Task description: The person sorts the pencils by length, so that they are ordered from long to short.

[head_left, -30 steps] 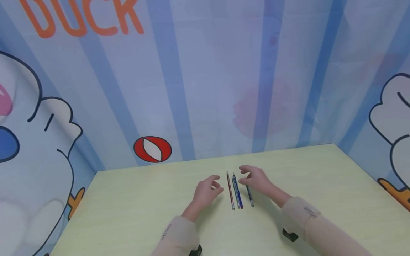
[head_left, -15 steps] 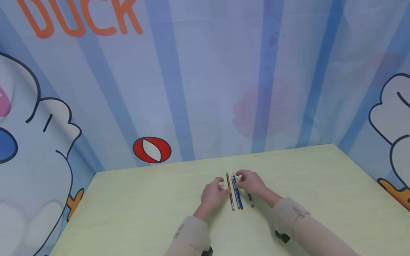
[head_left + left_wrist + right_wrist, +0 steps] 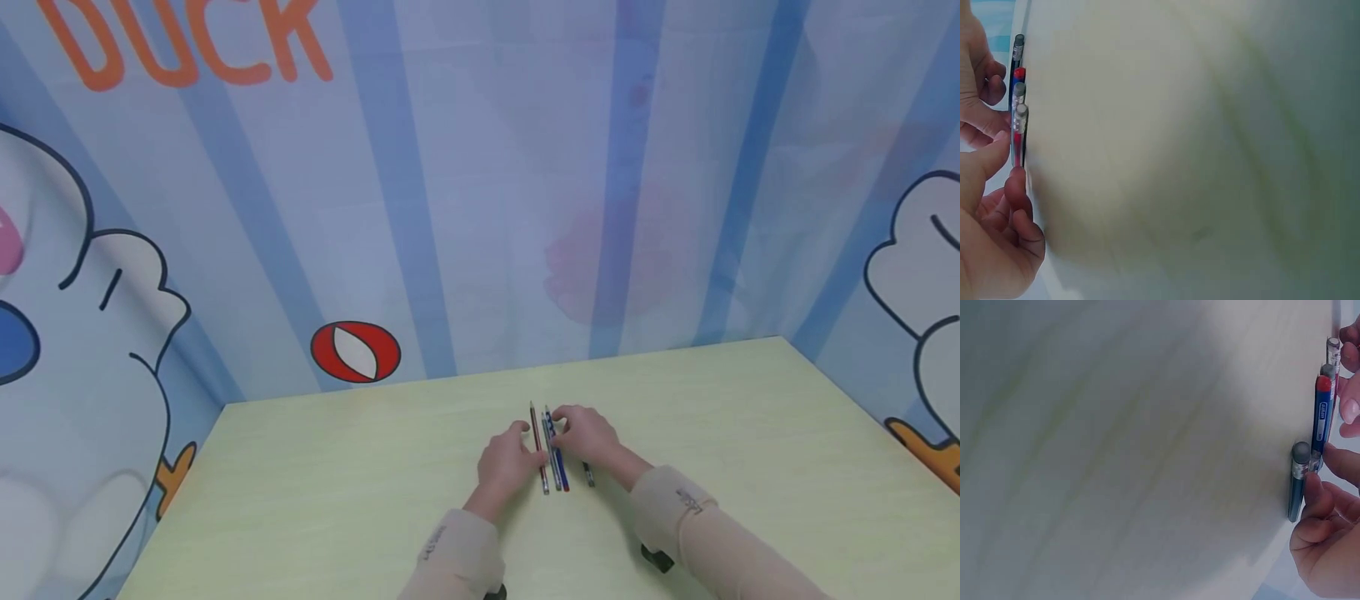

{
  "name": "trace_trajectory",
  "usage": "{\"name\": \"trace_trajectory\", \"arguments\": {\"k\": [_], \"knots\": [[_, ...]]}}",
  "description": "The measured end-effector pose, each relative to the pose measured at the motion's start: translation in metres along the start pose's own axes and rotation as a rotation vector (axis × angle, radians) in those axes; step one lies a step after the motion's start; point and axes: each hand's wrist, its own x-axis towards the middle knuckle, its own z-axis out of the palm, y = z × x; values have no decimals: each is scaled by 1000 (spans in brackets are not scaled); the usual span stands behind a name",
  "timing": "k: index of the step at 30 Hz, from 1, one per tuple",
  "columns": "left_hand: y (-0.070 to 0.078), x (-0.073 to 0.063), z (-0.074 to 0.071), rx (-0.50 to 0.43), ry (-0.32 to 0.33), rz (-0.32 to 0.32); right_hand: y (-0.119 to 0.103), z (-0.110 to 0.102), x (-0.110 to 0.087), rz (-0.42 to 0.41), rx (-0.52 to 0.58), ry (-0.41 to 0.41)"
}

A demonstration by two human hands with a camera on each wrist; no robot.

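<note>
Red pencil (image 3: 536, 427), grey pencil (image 3: 554, 473), red-ended blue pencil (image 3: 562, 477) and dark pencil (image 3: 588, 477) lie on the pale yellow tabletop (image 3: 337, 500), just below and right of centre in the head view, the dark one slightly apart at the right of the row. Compared with half a second ago, the left hand (image 3: 504, 462) has come in from the left until its thumb overlaps the red pencil, and the right hand (image 3: 588, 433) has lowered beside the blue one, hiding much of the dark one; the pencils themselves look unmoved. I take this as the work reaching first contact, not lifting. Both hands have bent fingers, with thumb and forefinger parted and not closed round anything. In the left wrist view, the pencil ends stack along the left edge, the left hand below at lower left and the right above. In the right wrist view, they crowd the right edge, the right hand's thumb by the blue pencil; how firmly any fingertip presses is hard to judge at this angle.
</note>
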Motion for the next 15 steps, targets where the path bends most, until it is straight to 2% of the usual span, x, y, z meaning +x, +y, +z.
{"name": "trace_trajectory", "arguments": {"k": [15], "knots": [[3, -1, 4, 79, 21, -14, -2, -3, -1, 54, -84, -20]]}}
